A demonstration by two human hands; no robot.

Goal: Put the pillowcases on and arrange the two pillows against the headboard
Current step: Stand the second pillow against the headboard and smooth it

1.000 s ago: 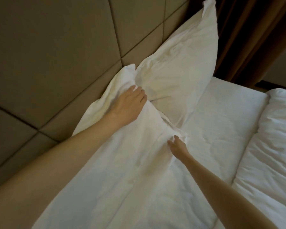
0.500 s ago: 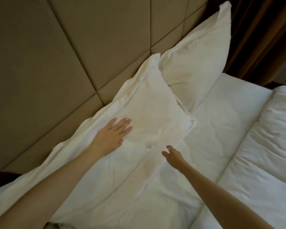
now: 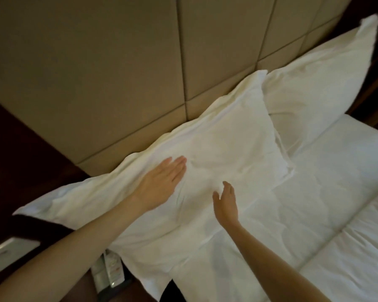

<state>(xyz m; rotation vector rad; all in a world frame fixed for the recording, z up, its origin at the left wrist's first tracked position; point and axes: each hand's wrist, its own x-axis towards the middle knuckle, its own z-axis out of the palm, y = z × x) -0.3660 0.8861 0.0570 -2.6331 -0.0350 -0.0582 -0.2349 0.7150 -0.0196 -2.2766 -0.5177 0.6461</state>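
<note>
White cotton covers both pillows, and both lean against the padded headboard (image 3: 122, 68), which serves here as the landmark. The near pillow (image 3: 223, 149) rests with its long upper edge touching the headboard's lower panels, its face sloping down onto the duvet (image 3: 314, 203); the far pillow (image 3: 310, 88) stands just beside it, further along the headboard, its top corner pointing up near the dark curtain (image 3: 375, 68). The two overlap slightly where their corners meet. The left hand (image 3: 159, 184) lies flat and spread on the near pillow's face, fingers together, gripping nothing. The right hand (image 3: 225, 203) is open too, fingers loosely curled, at the pillow's lower part away from the headboard; whether it touches the fabric or floats just above it cannot be told. Both pillowcases look to be on, so the work seems to be in its last stage: patting and squaring up. A pillow like this is light, soft and yielding; it will dent under a palm and sag if lifted by the middle. Its loose case would probably slide over the filling, so the better hold is at the corners or along a seam edge, pinching case and filling together. The near pillow's end away from the far one overhangs the bed edge above a dark bedside unit (image 3: 20, 243), and may need drawing back in.
</note>
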